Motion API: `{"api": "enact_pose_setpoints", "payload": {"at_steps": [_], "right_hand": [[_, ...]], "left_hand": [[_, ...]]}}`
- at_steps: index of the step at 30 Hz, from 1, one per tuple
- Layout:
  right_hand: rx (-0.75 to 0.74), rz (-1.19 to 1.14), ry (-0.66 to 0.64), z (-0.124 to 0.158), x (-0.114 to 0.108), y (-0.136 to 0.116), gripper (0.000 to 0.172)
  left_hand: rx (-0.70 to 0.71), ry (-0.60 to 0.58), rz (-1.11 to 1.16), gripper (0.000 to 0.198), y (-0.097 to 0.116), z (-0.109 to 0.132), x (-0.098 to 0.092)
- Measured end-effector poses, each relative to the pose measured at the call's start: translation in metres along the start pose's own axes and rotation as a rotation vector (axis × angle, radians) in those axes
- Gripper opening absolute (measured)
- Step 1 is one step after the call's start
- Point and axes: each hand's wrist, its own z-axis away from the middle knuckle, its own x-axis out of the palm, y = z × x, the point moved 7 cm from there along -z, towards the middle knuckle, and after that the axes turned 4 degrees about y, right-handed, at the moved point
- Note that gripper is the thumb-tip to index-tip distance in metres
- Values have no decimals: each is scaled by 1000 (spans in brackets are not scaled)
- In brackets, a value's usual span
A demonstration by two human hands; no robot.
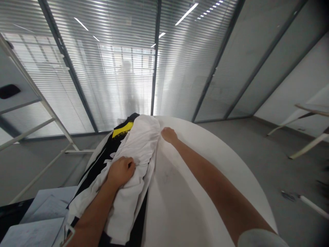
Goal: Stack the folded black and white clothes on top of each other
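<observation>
A white garment [144,137] lies lengthwise on the left half of a round white table [180,206]. Under it and along its left side is black cloth [94,171] with a yellow patch [122,130]. My left hand [121,171] rests on the middle of the white garment with its fingers curled; whether cloth is pinched in them is hidden. Further away, my right hand [169,134] is closed at the right edge of the garment, near its far end, and its fingertips are too hidden to show what they hold.
Papers [36,231] lie at the lower left. A white metal frame [48,109] stands on the left. Beyond the table is a glass wall with blinds [123,79]. Pale furniture legs [308,145] stand at the right.
</observation>
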Motion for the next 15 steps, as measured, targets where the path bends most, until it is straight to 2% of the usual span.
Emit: {"api": "enact_pose_setpoints", "payload": {"at_steps": [3, 6, 11, 15], "right_hand": [[88, -5, -109, 35, 17, 21, 15], [134, -58, -191, 72, 21, 38, 16], [258, -303, -244, 124, 10, 61, 20], [323, -446, -217, 149, -4, 65, 16]], "left_hand": [[-2, 11, 3, 32, 0, 1, -1], [-3, 21, 5, 33, -1, 1, -1], [0, 23, -40, 37, -3, 0, 2], [-10, 37, -67, 38, -4, 1, 1]]}}
